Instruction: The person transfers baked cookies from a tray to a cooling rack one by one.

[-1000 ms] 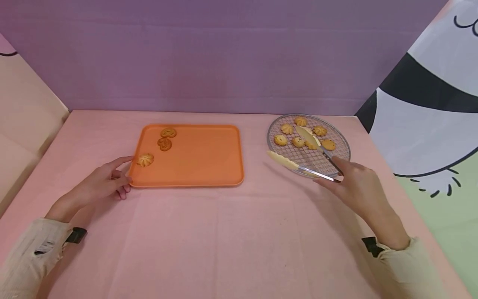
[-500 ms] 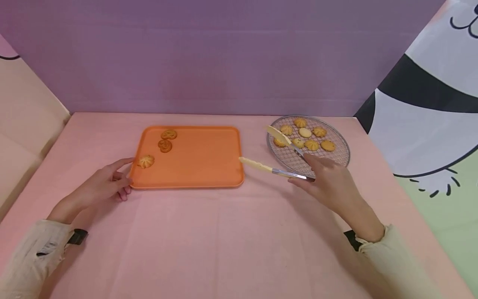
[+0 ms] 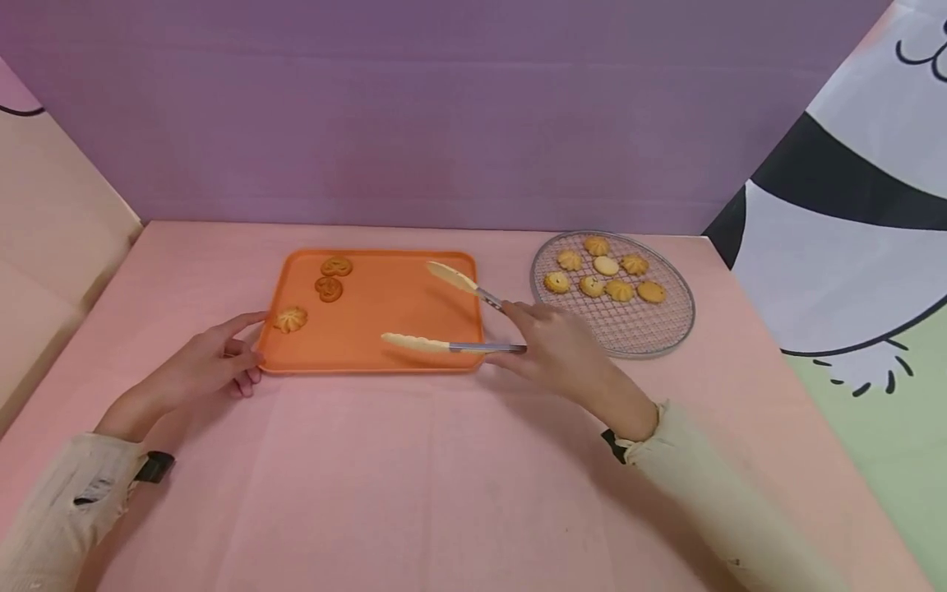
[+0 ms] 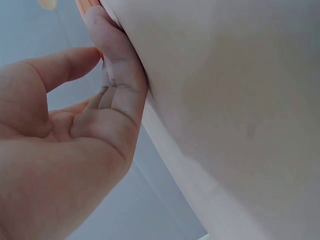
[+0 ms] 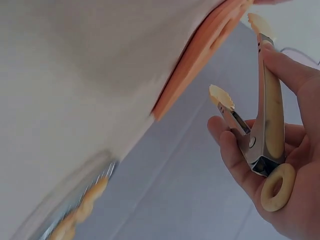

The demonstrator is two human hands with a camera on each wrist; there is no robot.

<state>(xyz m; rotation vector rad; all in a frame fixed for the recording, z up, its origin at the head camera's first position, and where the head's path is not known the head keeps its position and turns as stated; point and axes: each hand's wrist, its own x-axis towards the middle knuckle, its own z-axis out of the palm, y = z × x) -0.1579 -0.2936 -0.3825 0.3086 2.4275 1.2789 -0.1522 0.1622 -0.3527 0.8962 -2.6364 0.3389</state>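
Observation:
My left hand rests at the left rim of an orange tray, thumb and index fingertip against the edge. Two pretzel-shaped cookies lie towards the tray's back left, with a flower-shaped cookie in front of them. Gripped in my right hand are tongs with cream scalloped tips. Their arms stand spread over the right half of the tray, nothing between them. A cream ring at the tongs' hinge end shows in the right wrist view, by the palm.
To the right of the tray, a round wire rack carries several cookies, some piped, some plain round. Pink cloth covers the table, and a purple backdrop rises behind it.
My right hand has carried the spread tongs leftward, from over the wire rack to over the orange tray. The left hand has stayed at the tray's edge.

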